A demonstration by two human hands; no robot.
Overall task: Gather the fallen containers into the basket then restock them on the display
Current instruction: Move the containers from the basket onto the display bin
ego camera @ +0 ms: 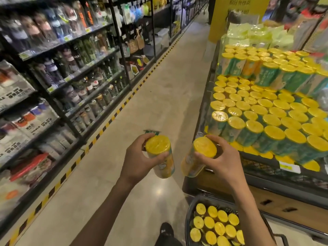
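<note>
My left hand (140, 160) grips a yellow-lidded container with an orange-yellow label (160, 153) above the aisle floor. My right hand (220, 157) grips a second such container (200, 155), close to the front corner of the display (204, 114). On that tiered display stand several rows of yellow-lidded containers (266, 110), most with green labels. A dark basket (190, 210) sits on the floor at the lower right, below my right arm, and holds several yellow-lidded containers (218, 226) standing upright. A green packet edge shows just behind the left container.
Black shelving (74, 73) with bottles and packets runs along the left, edged by a yellow-black floor stripe (106, 125). The beige aisle floor stretches ahead between shelves and display. My black shoe (166, 229) is beside the basket. A yellow pillar (236, 16) stands behind the display.
</note>
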